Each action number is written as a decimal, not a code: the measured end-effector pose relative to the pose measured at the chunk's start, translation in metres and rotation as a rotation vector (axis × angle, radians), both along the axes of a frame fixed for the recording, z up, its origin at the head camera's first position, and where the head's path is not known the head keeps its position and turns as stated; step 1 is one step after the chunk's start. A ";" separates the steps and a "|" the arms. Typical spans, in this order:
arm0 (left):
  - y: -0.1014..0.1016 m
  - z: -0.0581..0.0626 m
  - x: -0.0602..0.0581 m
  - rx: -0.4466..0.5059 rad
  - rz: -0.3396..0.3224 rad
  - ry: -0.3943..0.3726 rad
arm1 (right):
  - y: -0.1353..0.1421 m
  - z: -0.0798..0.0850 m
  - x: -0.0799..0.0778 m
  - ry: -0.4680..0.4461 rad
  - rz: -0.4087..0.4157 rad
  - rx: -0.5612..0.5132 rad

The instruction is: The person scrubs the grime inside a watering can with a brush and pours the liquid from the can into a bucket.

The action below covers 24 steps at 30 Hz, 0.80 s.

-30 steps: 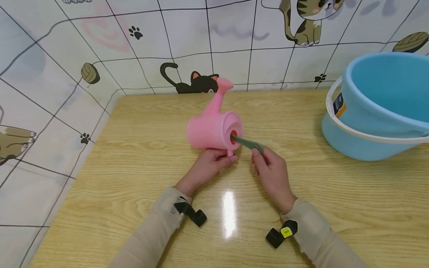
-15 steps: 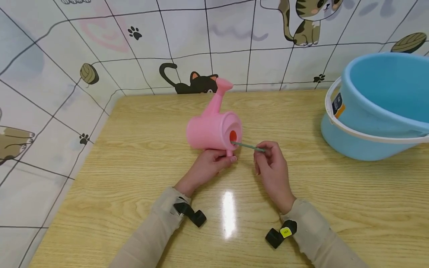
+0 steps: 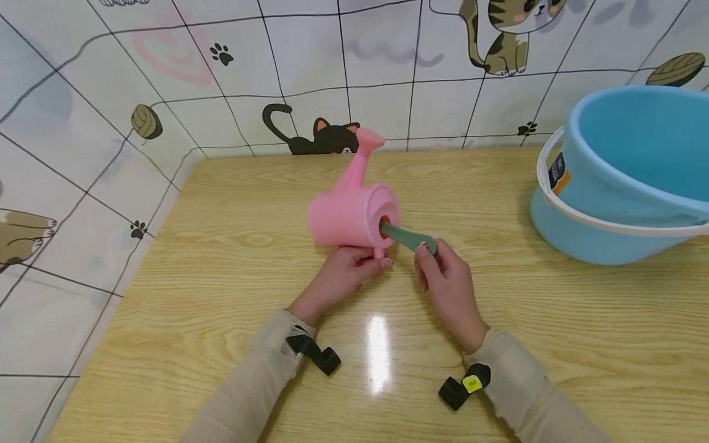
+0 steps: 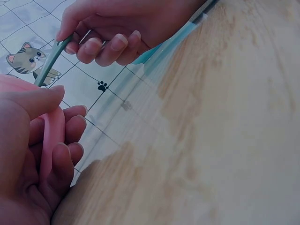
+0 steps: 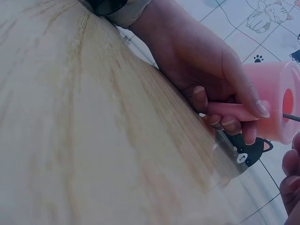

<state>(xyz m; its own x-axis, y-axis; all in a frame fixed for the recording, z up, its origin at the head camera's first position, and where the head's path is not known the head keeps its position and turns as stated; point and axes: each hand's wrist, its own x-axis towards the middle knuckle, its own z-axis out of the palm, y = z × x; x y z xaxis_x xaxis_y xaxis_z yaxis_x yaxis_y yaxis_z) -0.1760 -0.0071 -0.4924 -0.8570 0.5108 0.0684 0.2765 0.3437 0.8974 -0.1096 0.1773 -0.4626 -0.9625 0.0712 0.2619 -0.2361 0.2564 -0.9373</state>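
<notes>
A pink watering can (image 3: 343, 218) lies tipped on its side, its spout pointing away and its round opening facing right, red-orange inside. My left hand (image 3: 346, 274) grips its handle; the left wrist view shows fingers curled round the pink handle (image 4: 55, 133). Between thumb and fingers, my right hand (image 3: 450, 289) pinches the end of a flat green handle (image 3: 411, 239), widest at the pinched end. Its other end goes into the can's opening and is hidden there, so I cannot tell what tool it is. The right wrist view shows the can's opening (image 5: 288, 104) near my right fingertips.
A large light-blue bucket (image 3: 604, 243) with a white carrying handle (image 3: 620, 229) stands at the right. The wooden table (image 3: 232, 234) ends against a cat-patterned tile wall (image 3: 382, 67) at the back and left. Black cameras are strapped to both sleeves.
The green handle turned edge-on and dipped half a second ago, and now shows its broad face again. My right hand shifted slightly with it; my left hand and the watering can have stayed put.
</notes>
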 end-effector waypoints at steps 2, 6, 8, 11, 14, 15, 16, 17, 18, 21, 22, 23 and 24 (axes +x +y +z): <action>0.000 -0.001 0.000 -0.002 0.003 0.002 | 0.000 0.001 0.000 0.014 0.008 -0.012; 0.000 0.002 0.001 -0.011 0.010 0.005 | -0.001 0.001 0.000 0.016 -0.007 -0.029; 0.000 0.007 0.004 -0.015 0.018 0.004 | -0.001 0.001 -0.001 0.001 -0.017 -0.049; 0.001 0.018 0.009 -0.011 0.019 0.003 | -0.001 0.001 -0.001 -0.021 -0.028 -0.076; 0.001 0.026 0.013 0.002 0.015 0.000 | -0.002 0.002 -0.001 -0.040 -0.021 -0.088; 0.001 0.025 0.013 0.004 0.014 -0.002 | -0.002 0.002 -0.001 -0.049 -0.021 -0.087; 0.001 0.022 0.012 0.001 0.014 -0.004 | -0.002 0.002 -0.001 -0.058 -0.018 -0.084; 0.001 0.019 0.010 -0.004 0.015 -0.004 | -0.002 0.002 -0.001 -0.070 -0.014 -0.078; 0.000 0.015 0.008 -0.008 0.016 -0.006 | -0.002 0.001 -0.002 -0.083 -0.012 -0.070; -0.001 0.004 0.003 -0.020 0.016 0.000 | -0.002 -0.001 -0.003 -0.122 -0.008 -0.054; -0.001 0.003 0.002 -0.020 0.012 0.002 | -0.002 -0.003 -0.004 -0.130 0.001 -0.046; -0.001 0.001 0.001 -0.020 0.011 0.002 | -0.002 -0.005 -0.005 -0.137 0.011 -0.041; -0.002 0.000 0.001 -0.016 0.008 0.003 | -0.001 -0.008 -0.006 -0.145 0.018 -0.044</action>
<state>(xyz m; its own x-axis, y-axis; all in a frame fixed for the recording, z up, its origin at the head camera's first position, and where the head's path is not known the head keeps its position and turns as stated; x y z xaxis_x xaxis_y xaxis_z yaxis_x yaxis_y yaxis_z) -0.1753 -0.0086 -0.4919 -0.8610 0.5046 0.0629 0.2765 0.3607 0.8908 -0.1157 0.1761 -0.4703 -0.9912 0.0615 0.1175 -0.1021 0.2112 -0.9721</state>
